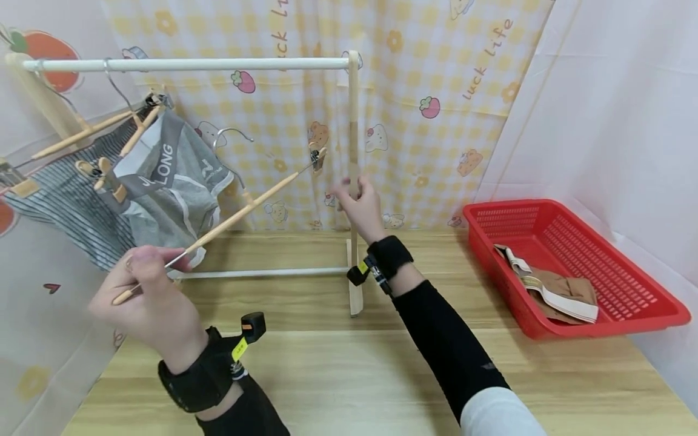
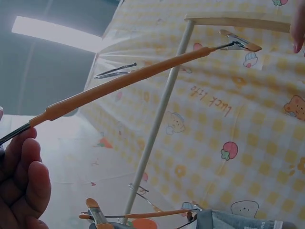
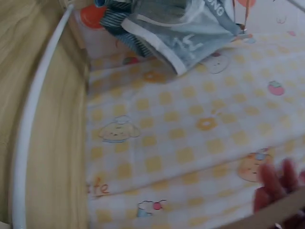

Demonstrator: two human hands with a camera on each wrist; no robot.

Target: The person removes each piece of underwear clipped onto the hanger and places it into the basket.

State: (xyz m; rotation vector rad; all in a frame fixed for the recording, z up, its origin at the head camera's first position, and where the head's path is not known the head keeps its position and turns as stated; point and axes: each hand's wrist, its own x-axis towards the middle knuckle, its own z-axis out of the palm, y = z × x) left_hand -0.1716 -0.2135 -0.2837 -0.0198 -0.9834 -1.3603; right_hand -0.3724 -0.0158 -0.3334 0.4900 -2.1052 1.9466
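Observation:
My left hand [image 1: 144, 290] holds a wooden clip hanger [image 1: 245, 209] by its left end, the bar slanting up to the right. The hanger's metal hook points upward, and the clip [image 1: 317, 158] at its far end carries no garment. In the left wrist view the bar crosses over the curled fingers [image 2: 33, 162]. My right hand [image 1: 362, 206] is at the right upright [image 1: 353, 130] of a clothes rack, fingers loosely bent and blurred. In the right wrist view the upright passes in front of those fingers [image 3: 274, 183].
Grey boxer briefs [image 1: 174, 181] and striped shorts [image 1: 82, 188] hang from clip hangers at the left of the rack's white rail [image 1: 218, 64]. A red basket [image 1: 491, 266] on the right holds brown underwear [image 1: 572, 290]. A lower white rail [image 1: 262, 273] runs just above the wooden table [image 1: 349, 381].

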